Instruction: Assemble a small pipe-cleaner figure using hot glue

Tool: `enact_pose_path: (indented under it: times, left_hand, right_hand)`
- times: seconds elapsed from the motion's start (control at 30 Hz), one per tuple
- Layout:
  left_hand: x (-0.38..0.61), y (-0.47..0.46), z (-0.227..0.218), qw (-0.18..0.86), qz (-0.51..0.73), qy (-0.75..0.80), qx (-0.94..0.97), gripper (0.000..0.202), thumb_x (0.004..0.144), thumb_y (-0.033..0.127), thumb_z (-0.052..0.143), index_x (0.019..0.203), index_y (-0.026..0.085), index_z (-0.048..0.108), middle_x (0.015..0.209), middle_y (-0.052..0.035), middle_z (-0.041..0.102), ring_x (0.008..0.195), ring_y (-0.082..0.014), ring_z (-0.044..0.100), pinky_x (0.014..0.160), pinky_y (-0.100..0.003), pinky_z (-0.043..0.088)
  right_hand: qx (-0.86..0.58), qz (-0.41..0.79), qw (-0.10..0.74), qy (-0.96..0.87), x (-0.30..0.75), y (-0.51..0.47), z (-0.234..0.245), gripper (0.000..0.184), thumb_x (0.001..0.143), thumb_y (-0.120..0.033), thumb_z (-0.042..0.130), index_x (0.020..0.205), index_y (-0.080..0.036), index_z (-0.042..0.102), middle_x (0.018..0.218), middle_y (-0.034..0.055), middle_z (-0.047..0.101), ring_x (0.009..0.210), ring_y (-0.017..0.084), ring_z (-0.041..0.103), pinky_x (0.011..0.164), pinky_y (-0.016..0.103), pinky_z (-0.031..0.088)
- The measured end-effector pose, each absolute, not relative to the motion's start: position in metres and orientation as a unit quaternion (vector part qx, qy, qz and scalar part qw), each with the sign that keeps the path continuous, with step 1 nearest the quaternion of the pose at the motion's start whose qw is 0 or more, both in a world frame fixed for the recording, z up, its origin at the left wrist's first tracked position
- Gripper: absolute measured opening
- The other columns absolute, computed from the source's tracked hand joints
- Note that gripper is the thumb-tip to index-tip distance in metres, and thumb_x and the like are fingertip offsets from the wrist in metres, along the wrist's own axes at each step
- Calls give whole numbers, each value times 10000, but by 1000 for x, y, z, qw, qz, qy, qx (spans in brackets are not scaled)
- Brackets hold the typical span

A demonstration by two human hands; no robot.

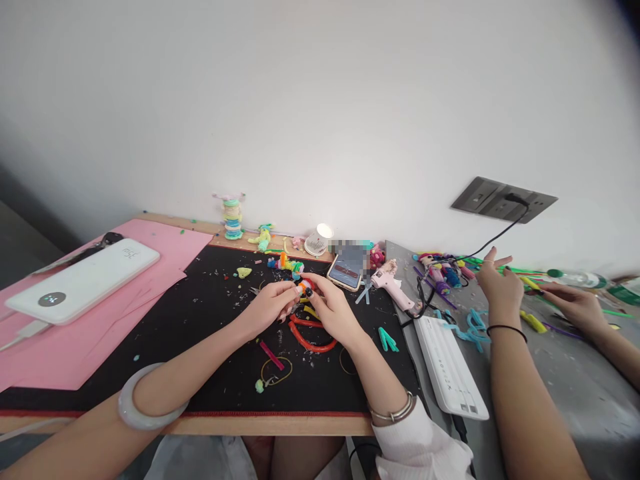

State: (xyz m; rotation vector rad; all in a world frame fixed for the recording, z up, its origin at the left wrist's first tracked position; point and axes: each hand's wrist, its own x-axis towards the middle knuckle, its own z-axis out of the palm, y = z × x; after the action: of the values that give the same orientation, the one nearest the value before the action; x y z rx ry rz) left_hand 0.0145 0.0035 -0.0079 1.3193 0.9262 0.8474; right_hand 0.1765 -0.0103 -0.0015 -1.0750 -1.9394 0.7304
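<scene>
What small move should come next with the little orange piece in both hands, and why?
Probably keep the left hand steady and let the right hand twist the orange piece. Both hands pinch it above the black mat, so it looks mid-assembly.

A single head-worn camera looks forward and down over the near edge of the desk [280, 424], toward the wall [320, 100] behind its far edge. It sits close: both forearms enter from the bottom corners. The lens is wide, bending the desk edges. The right side takes in a neighbouring grey table [575, 387].
</scene>
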Motion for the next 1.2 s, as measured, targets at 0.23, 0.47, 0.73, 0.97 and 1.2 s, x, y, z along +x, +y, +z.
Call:
enact_pose_path:
  times: [0.23,0.47,0.73,0.97,1.2]
  left_hand:
    - [15,4,-8,617,368,405,566,292,814,371,479,613,164,435,493,60,374,412,-59,331,406,-195,289]
    - [16,3,-6,616,367,408,564,306,814,373,477,594,165,428,472,61,370,397,-58,319,398,-196,279]
    - [15,3,-6,620,372,403,562,314,813,382,484,595,163,429,471,62,370,399,-57,315,403,-196,277]
    - [15,3,-8,626,373,397,559,323,815,384,485,587,163,427,471,61,368,397,-58,309,401,-197,276]
    - [16,3,-7,642,370,393,544,316,812,389,480,597,161,443,452,63,365,381,-57,303,393,-194,279]
  right_hand:
    - [-424,288,391,-765,176,-10,-2,419,841,-111,414,1245,-203,472,1148,75,543,999,154,521,882,295,411]
    - [-422,302,394,-759,176,-9,-3,395,854,-134,409,1237,-200,480,1157,74,547,990,155,527,876,296,414]
    - [-431,309,391,-752,175,-10,-1,404,845,-129,417,1239,-193,481,1133,70,558,921,150,535,825,286,429]
    - [-430,317,393,-748,176,-9,-4,413,846,-132,410,1246,-204,478,1148,74,559,931,158,540,821,297,439]
    - [-421,318,407,-746,176,-8,-6,408,844,-120,402,1230,-211,496,1124,74,566,929,159,543,818,299,449]
